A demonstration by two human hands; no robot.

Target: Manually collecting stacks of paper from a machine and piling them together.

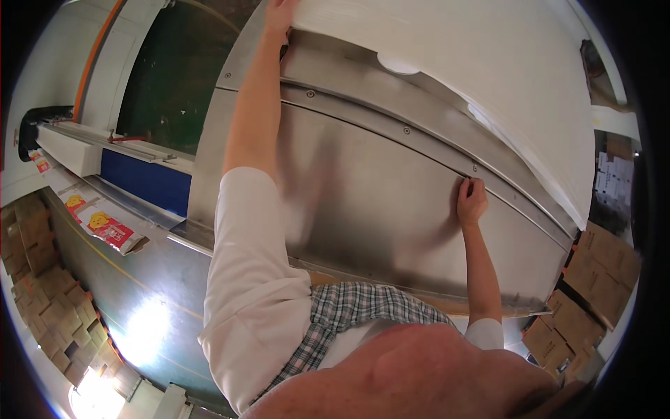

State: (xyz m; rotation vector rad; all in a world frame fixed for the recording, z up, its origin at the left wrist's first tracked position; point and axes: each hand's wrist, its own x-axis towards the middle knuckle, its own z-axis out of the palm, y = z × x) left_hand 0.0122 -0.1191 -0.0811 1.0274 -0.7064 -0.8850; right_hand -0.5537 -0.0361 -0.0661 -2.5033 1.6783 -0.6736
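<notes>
A large white sheet [447, 42] with a rounded tab on its near edge lies over the far part of a brushed-metal table [377, 188]. My left arm stretches far forward, and my left hand [279, 15] is at the sheet's left corner. The upper border cuts off its fingers, so its grip is hidden. Farther right and nearer to me, my right hand [473, 202] rests on the metal with its fingers curled together. Its fingertips meet the dark seam beside a row of screws [407, 130]. Whatever may be between those fingers is too small or covered.
To the left runs a rail-like machine part with a blue panel [143, 183]. Red, white and yellow printed packaging [105, 222] lies beside it. Stacked brown cartons [59, 314] stand at lower left, and more cartons [593, 272] at right. The table's near edge is close to my body.
</notes>
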